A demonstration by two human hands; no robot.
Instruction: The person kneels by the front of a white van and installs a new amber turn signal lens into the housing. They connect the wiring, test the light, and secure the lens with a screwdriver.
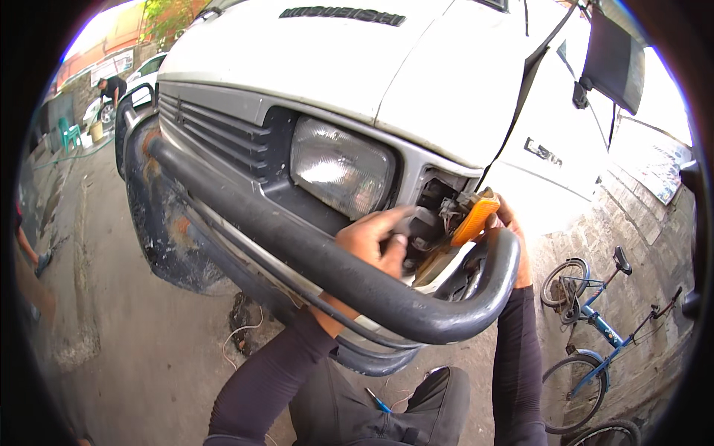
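Note:
An orange turn signal lamp [476, 220] is tilted out of the corner of the white vehicle's front, and my right hand [509, 217] grips its outer side. Behind the lamp is a dark opening [439, 195] with wires and a connector [451, 211] showing. My left hand [374, 242] reaches over the black bull bar [297, 229] to that opening. Its thumb and fingers are curled together at a dark, blurred piece too unclear to name. The rectangular headlight [342, 165] sits just beside my left hand, in its grey surround.
The bull bar curves around in front of both forearms. A blue bicycle [601, 327] lies to the right on the paving. A blue-handled tool [378, 400] is below, near my legs. Far left, a person [113, 88] bends by a white car, near a green chair [69, 134].

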